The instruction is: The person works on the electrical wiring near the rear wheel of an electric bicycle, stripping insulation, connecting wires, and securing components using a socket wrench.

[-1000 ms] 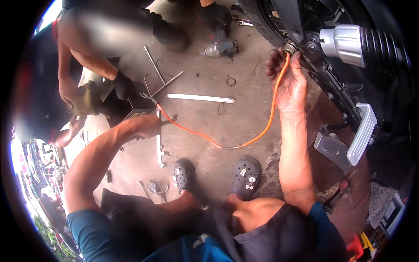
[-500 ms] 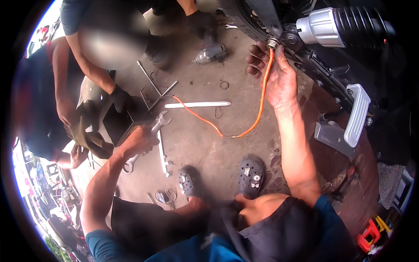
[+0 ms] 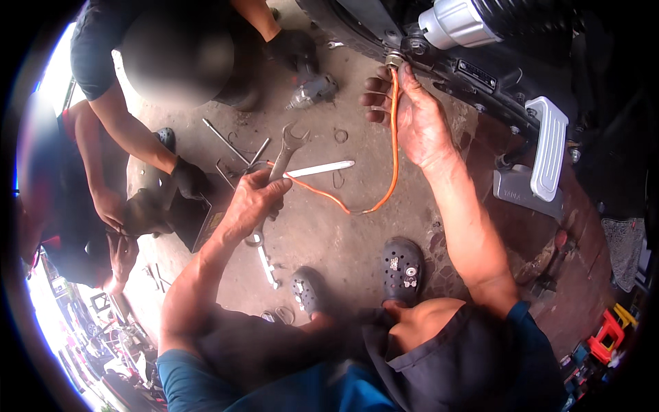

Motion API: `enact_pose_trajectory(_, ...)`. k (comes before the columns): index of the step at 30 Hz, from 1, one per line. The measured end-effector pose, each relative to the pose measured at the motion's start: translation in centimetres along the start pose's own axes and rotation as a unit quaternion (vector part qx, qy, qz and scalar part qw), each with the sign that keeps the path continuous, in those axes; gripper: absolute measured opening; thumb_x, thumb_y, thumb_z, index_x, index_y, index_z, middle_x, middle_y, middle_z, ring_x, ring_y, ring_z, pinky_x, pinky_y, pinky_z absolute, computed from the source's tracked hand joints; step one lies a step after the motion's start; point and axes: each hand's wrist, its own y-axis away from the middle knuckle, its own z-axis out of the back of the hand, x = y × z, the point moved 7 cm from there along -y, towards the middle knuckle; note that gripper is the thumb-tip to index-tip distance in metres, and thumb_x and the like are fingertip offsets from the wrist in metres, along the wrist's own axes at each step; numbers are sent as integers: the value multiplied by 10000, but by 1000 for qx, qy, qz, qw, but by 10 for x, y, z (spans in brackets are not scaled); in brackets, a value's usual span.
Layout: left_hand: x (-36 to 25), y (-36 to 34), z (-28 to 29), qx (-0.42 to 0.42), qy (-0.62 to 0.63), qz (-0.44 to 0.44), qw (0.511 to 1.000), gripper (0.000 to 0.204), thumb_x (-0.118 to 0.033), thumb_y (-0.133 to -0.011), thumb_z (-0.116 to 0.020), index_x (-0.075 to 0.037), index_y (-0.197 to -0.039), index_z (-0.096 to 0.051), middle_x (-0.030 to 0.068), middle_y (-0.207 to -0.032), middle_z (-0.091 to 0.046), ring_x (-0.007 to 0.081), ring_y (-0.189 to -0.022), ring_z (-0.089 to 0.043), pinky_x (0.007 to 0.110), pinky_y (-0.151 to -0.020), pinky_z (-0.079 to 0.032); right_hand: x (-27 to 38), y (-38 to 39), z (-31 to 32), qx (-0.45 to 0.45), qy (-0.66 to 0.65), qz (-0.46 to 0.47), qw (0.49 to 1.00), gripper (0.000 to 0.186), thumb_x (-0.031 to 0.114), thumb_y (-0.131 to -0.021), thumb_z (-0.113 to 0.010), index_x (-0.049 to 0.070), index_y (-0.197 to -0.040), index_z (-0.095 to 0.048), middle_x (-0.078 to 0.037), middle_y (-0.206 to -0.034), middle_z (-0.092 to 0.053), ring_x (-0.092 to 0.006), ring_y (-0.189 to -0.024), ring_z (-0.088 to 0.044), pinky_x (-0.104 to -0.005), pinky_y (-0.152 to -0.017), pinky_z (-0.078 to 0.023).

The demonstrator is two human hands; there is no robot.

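My left hand [image 3: 255, 204] is wrapped round the shank of a steel combination wrench [image 3: 291, 143]. The open jaw points up and away, and the ring end shows below the fist. On the right, my right hand [image 3: 420, 122] reaches up to a hex metal fitting [image 3: 393, 60] at the motorcycle's [image 3: 473, 69] lower frame. Thumb and forefinger close around the fitting, while the other fingers curl loosely. From it an orange cable [image 3: 394, 137] hangs down past the palm, loops over the floor and runs left behind the wrench.
A flat white bar [image 3: 322, 168], a T-handle wrench [image 3: 226, 143] and a metal rod [image 3: 268, 266] lie on the floor. At the upper left, a co-worker's gloved hand [image 3: 292, 51] is by a grey power tool [image 3: 314, 90]. A footrest pedal [image 3: 549, 147] juts out at right.
My left hand has carried the wrench up and to the right, toward the motorcycle. My right hand stays at the fitting. The whole view has shifted, with the motorcycle now farther left.
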Motion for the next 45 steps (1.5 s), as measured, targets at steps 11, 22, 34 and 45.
enact_pose_trajectory(11,17,8,-7,-4,-11,36,999,313,-314,-829,-643,-5,-874,-616,-8,-631,-517,86,-544,-479,254,-503,-383,-3,-8,-2,50,-45,-5,998,402,416,-965,-483,76,-1164,-563,-67,-1082,-636,-189,-939,-623,-294,-766,-483)
enact_pose_trajectory(22,17,7,-16,11,-44,23,999,286,-276,-852,-602,7,-878,-571,18,-680,-506,93,-570,-454,271,-496,-361,-3,-6,9,-36,-33,17,999,365,424,-904,-601,85,-1038,-583,-58,-941,-636,-185,-873,-628,-304,-715,-473)
enact_pose_trajectory(34,17,-5,-10,-13,-41,-11,999,341,-340,-808,-628,-2,-819,-590,9,-641,-524,100,-568,-501,263,-507,-394,0,-5,-6,-22,7,7,1000,418,475,-877,-621,82,-1018,-591,-57,-925,-639,-190,-840,-640,-311,-701,-480)
enact_pose_trajectory(45,3,-15,-13,-19,-69,-34,997,328,-312,-818,-614,12,-859,-590,47,-661,-562,118,-571,-541,285,-496,-423,0,-9,1,-69,2,30,997,414,466,-901,-587,73,-1028,-601,-66,-905,-647,-194,-801,-646,-308,-714,-484)
